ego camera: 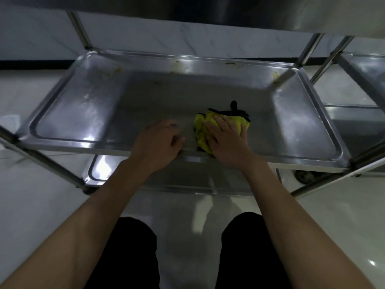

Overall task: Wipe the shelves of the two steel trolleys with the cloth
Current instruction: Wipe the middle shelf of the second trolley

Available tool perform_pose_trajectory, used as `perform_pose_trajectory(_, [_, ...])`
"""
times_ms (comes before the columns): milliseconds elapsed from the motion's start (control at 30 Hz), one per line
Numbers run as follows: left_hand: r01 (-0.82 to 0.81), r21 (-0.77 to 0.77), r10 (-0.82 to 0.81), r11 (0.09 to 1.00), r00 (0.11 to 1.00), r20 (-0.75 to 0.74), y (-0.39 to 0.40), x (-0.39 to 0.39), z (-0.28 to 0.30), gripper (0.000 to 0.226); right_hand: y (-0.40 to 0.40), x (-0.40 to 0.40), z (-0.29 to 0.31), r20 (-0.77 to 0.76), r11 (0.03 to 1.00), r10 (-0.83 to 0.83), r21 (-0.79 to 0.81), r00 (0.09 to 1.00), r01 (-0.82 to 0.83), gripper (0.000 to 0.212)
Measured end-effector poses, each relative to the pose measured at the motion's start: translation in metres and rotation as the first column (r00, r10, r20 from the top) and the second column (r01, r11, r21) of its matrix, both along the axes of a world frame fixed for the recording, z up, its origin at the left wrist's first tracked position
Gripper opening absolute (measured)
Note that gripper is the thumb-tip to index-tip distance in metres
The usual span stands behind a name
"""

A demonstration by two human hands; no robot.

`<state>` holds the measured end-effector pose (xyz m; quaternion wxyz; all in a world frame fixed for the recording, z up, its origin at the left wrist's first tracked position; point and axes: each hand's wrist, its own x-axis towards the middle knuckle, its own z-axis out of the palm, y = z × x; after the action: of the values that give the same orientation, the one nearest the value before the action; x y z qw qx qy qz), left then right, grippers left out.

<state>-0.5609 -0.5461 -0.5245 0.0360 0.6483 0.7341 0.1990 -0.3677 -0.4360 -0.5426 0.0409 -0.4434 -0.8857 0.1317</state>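
Note:
A steel trolley stands in front of me, and I look down on its middle shelf [83, 109], a shallow steel tray with a raised rim. A crumpled yellow cloth [201, 130] with a black edge lies on the shelf near the front rim, right of centre. My right hand [224, 138] lies flat on the cloth with straight fingers, pressing it onto the steel. My left hand [158, 140] rests on the front rim just left of the cloth, fingers loosely curled and holding nothing. Yellowish stains [230, 64] dot the shelf's far rim and corners.
The trolley's top shelf [229, 13] overhangs at the top of the view, and its bottom shelf [187, 180] shows under the middle one. A second steel trolley [362, 69] stands close on the right. Steel posts [81, 32] rise at the corners. A castor [304, 176] sits on the pale tiled floor.

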Motion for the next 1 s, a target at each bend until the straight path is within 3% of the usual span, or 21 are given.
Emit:
perform_pose_trajectory(100, [-0.068,0.037,0.071,0.997,0.994,-0.084,-0.034,-0.022,-0.001,0.024,-0.007,-0.017,-0.003,-0.013,1.000,0.020,-0.002,1.000,-0.020,0.049])
perform_pose_trajectory(300, [-0.121,0.065,0.126,0.991,0.989,-0.077,-0.070,-0.047,0.001,0.024,-0.008,-0.027,-0.008,-0.007,1.000,-0.008,-0.013,1.000,0.008,0.048])
perform_pose_trajectory(700, [-0.112,-0.020,0.110,0.993,0.988,-0.105,-0.069,-0.036,0.001,0.027,-0.014,-0.014,0.011,0.038,0.999,0.020,-0.037,0.999,-0.018,0.049])
perform_pose_trajectory(1000, [-0.131,0.086,0.145,0.988,0.973,-0.180,-0.066,-0.007,-0.005,0.020,-0.021,0.013,0.009,-0.004,1.000,0.001,0.009,1.000,-0.001,0.047])
